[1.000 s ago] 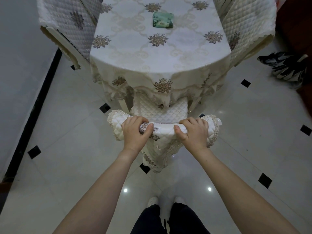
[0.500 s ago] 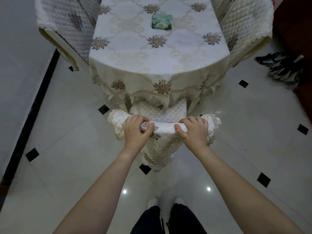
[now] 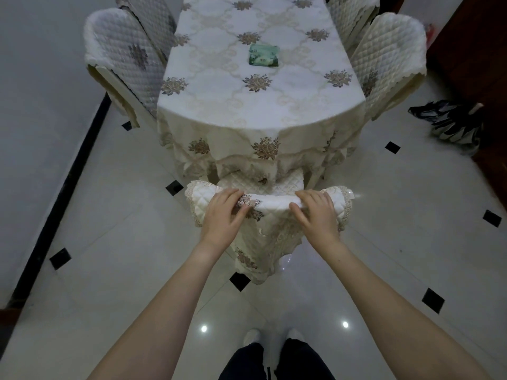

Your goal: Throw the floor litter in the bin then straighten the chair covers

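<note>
Cover [image 3: 272, 204] — quilted cream (lace-edged), draped.

One wide-angle camera rides on my head, facing forward and steeply down. My feet [image 3: 251, 335] sit at its near edge, the chair cover [image 3: 274, 201] close below, the table [image 3: 247, 105] farther off.

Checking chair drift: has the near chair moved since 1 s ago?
Yes. The near chair slid toward the table: less seat shows between its back and the tablecloth hem.
</note>
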`<state>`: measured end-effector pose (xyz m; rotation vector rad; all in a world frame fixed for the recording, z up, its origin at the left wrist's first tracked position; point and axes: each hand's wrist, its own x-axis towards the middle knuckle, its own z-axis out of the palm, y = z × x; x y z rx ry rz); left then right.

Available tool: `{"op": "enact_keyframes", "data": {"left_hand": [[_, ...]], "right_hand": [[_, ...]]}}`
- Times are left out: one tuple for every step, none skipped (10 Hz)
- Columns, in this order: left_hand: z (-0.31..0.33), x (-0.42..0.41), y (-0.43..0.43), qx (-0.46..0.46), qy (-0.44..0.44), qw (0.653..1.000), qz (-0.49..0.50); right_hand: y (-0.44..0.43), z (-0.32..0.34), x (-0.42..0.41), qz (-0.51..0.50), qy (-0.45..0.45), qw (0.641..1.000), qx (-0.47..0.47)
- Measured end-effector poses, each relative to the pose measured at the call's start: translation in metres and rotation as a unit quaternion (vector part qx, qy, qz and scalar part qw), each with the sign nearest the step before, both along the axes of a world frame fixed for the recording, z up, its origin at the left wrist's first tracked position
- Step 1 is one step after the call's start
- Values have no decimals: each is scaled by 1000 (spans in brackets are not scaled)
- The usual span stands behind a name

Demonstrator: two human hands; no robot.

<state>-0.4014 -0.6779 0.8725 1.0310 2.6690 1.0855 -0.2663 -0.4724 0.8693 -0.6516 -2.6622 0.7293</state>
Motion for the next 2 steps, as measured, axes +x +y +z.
{"op": "enact_keyframes", "data": {"left_hand": [[4,11,-11,-32,12,999,-11],[16,20,-19,-41,13,999,-13]], "right_hand": [[-5,1,7,9,-2,1000,21],[-13,10,15,3,17,999,36]]}}
